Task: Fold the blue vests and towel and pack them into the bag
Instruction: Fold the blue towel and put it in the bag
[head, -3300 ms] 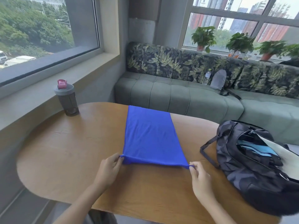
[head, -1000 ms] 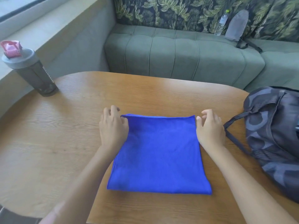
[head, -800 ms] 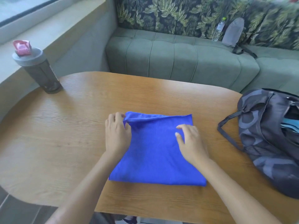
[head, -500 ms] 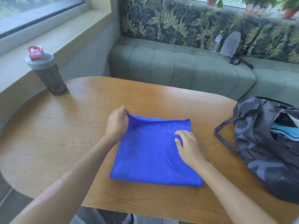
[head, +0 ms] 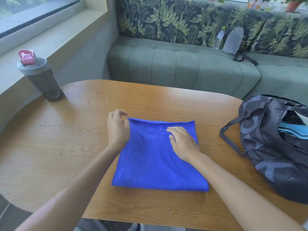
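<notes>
The right hand's fingers (head: 173, 130) are lying straight and slightly spread, pressing flat on the far right part of the blue towel (head: 155, 165). The right hand (head: 183, 144) is resting palm down on the cloth. The left hand's fingers (head: 116, 114) are hanging loosely curled and a little apart just past the towel's far left corner, pinching nothing that shows; the left hand (head: 117, 129) is hovering over or touching that left edge, which of the two I cannot tell.

The towel is lying folded into a near-square slab, its fine ribbed, plush weave showing soft doubled edges. It is sitting in the middle of the counter (head: 58, 147), slightly longer from near to far, with that axis leaning a little to the right at the far end.

The counter is showing warm wood grain and a rounded outline. At the right, the bag (head: 270, 147) is slumping, dark patterned fabric, its mouth gaping open with pale blue cloth inside and a strap looping toward the towel. At the far left, a dark cylindrical shaker bottle (head: 41, 80) with a grey lid and pink cap is standing upright.
</notes>
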Demonstrator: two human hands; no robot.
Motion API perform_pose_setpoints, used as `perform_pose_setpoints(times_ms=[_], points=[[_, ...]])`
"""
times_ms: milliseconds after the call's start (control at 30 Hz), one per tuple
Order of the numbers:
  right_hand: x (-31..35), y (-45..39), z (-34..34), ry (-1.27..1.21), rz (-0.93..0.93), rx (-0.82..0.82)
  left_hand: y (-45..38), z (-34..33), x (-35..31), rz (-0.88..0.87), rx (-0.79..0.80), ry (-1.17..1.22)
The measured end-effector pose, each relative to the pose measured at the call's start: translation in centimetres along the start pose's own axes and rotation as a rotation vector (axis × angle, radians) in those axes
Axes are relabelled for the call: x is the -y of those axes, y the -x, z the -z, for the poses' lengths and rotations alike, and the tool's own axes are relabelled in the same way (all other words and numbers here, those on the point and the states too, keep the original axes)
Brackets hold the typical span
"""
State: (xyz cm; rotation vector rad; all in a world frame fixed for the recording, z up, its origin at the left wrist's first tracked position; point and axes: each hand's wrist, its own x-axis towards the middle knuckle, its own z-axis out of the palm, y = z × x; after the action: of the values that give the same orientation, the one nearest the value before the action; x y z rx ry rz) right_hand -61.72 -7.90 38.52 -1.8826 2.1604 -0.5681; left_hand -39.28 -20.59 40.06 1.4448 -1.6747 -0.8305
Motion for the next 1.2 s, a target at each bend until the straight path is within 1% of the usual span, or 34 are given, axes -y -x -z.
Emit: perform_pose_setpoints(times_ms=[67,100,167,267,333,433,500,567,633,733,833,900,967,1033,1100,1200], points=[[1.6,-0.5,-1.1,-0.004,0.112,0.111,3.3,-0.8,0.3,-0.188,0.08,-0.151],[2.1,-0.8,-1.7,0.031,0.167,0.16,4.7,-1.3,0.8,-0.249,0.119,-0.251],[2.4,-1.8,-2.4,0.081,0.222,0.199,6.9,-2.1,2.7,-0.325,0.172,-0.473],[1.2,-3.6,-2.2,0.161,0.175,0.23,8.5,-2.4,4.8,-0.428,0.217,-0.682],[-0.2,-4.1,-1.8,0.232,0.133,0.262,8.8,-2.2,4.9,-0.43,0.239,-0.742],[-1.8,-4.0,-1.5,0.286,0.079,0.278,8.9,-2.2,4.3,-0.376,0.3,-0.776],[-2.5,-3.7,-1.0,0.295,0.022,0.239,8.8,-1.9,4.0,-0.338,0.345,-0.77],[-2.6,-2.6,0.0,0.268,-0.019,0.183,8.7,-1.4,3.8,-0.3,0.401,-0.715],[-2.5,-0.5,1.3,0.224,-0.005,0.144,8.8,-0.3,3.4,-0.31,0.405,-0.587],[-2.0,4.9,3.0,0.186,0.073,0.154,9.8,2.4,3.8,-0.417,0.437,-0.479],[-1.9,11.0,3.8,0.205,0.128,0.205,11.3,5.6,5.3,-0.666,0.551,-0.527],[-1.8,14.4,3.6,0.24,0.159,0.27,12.4,7.1,6.5,-0.761,0.654,-0.597],[-1.5,17.2,3.1,0.302,0.213,0.333,13.6,8.4,7.2,-0.791,0.725,-0.651],[-1.6,19.3,2.4,0.365,0.254,0.36,14.5,9.5,7.7,-0.808,0.767,-0.692],[-1.9,20.7,2.3,0.379,0.258,0.34,15.4,10.6,8.0,-0.826,0.774,-0.718],[-1.9,22.6,2.4,0.368,0.283,0.326,17.4,11.8,8.5,-0.86,0.741,-0.737]])
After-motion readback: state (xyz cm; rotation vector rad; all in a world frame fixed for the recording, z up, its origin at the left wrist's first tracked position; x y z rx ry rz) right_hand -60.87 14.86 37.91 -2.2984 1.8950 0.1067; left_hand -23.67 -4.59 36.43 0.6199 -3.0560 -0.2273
